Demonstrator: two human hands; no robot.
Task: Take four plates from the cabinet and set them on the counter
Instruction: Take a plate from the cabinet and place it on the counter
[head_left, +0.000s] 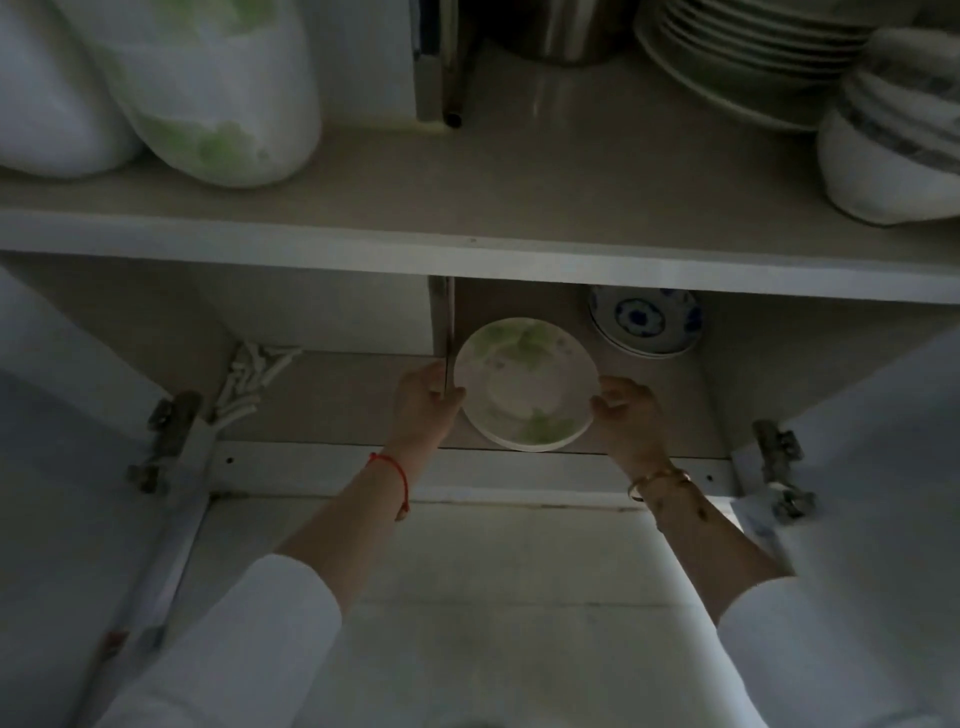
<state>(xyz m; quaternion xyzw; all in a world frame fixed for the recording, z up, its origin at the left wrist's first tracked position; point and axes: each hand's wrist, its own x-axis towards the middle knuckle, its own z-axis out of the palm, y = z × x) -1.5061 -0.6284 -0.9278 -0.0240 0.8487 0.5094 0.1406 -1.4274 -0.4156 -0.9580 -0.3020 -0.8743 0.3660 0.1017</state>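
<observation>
Gripping a green-patterned plate (524, 384) by opposite rims, the left hand (428, 402) and right hand (626, 415) curl their fingers round its edges. The plate lies between both grips on the cabinet's lower shelf (337, 395), near blue-patterned dishes (644, 322) behind it.

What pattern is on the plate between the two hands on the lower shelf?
White plate with pale green leaf-like patches; only the head view shows it.

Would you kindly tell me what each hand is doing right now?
Left hand: grips the green-patterned plate at its left rim.
Right hand: grips its right rim.
</observation>
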